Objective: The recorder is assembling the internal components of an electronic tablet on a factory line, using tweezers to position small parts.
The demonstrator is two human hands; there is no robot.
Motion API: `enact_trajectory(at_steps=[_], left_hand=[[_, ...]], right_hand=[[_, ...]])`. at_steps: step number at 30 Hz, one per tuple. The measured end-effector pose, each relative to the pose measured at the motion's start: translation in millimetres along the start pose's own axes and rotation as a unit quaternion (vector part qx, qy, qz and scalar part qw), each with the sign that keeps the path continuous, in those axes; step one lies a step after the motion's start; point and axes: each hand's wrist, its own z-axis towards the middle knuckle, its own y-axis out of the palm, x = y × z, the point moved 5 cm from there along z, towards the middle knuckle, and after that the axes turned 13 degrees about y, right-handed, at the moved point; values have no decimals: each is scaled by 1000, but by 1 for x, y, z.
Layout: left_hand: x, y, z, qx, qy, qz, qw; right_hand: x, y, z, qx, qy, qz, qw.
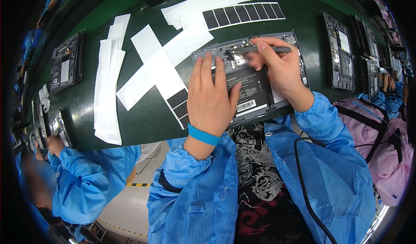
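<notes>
An opened laptop-like device lies in front of me, its circuit board along the far side and a black battery with a barcode label in the middle. My left hand rests flat on its left part, fingers stretched out and apart, a blue band around the wrist. In my right hand is a pair of dark tweezers, pinched between the fingers. Their tips point left over the board by a small silvery part; whether they touch it I cannot tell.
White backing strips lie on the green table at left and centre; a sheet with black rectangular stickers sits at the back. More opened devices stand right and left. Blue-sleeved co-workers flank me. A black cable hangs over my right side.
</notes>
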Motion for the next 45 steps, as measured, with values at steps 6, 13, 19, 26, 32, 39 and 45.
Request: enact_trajectory(at_steps=[6,13,19,26,32,39,45], left_hand=[[0,0,0,2,0,0,1000],[-1,0,0,-1,-1,0,1000],[0,1,-1,2,-1,-2,1000],[0,1,0,-2,-2,0,1000],[0,0,0,-5,-1,2,1000],[4,-5,11,-7,9,23,1000],[10,3,16,-17,44,70,996]], right_hand=[[1,0,1,7,7,-4,1000],[1,-1,2,-8,-2,-4,1000],[1,2,1,-17,12,6,1000],[3,-1,4,-10,11,2,1000],[4,-2,5,-14,0,-1,1000],[4,-2,5,-13,0,-1,1000],[3,-1,3,-2,9,-22,1000]])
